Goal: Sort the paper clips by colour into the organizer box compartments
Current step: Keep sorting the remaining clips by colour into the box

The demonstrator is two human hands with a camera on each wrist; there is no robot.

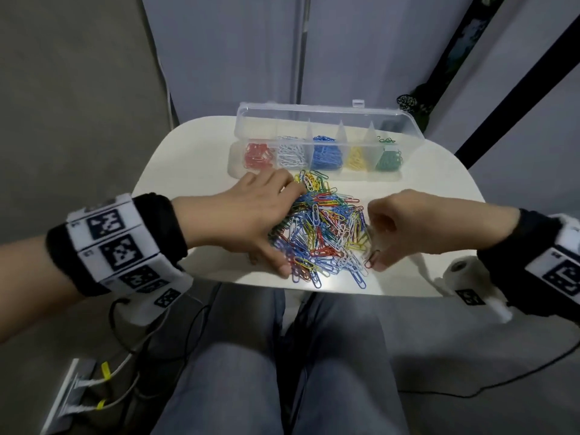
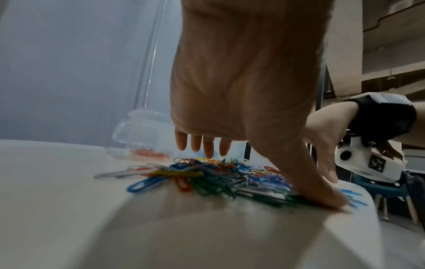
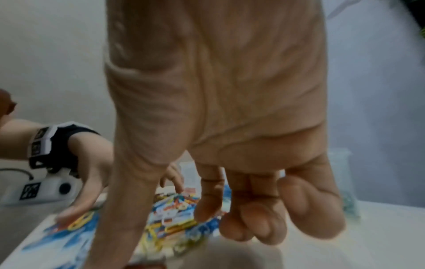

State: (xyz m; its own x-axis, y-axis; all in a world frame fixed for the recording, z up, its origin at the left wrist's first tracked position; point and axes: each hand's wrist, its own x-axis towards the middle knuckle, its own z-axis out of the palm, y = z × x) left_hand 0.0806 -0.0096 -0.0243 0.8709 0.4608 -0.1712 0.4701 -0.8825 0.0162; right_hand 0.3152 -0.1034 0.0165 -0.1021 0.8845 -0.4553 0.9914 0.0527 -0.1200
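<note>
Two hands at pile (image 1: 326, 227): left hand (image 1: 251, 211) spread flat over its left edge; right hand (image 1: 405, 227) pinching red clip (image 1: 371, 258) at right edge; organizer box (image 1: 320, 158) straight beyond, red compartment (image 1: 257, 155) far left.

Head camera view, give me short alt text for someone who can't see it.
Two hands work a pile of mixed coloured paper clips on a white table; the left hand lies spread on it, the right hand pinches a clip. Behind stands an open clear organizer box with sorted clips.

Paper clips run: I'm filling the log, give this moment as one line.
stage: sorting | left hand: spread on pile | right hand: pinching red clip at pile edge | organizer box: open, five colours started
</note>
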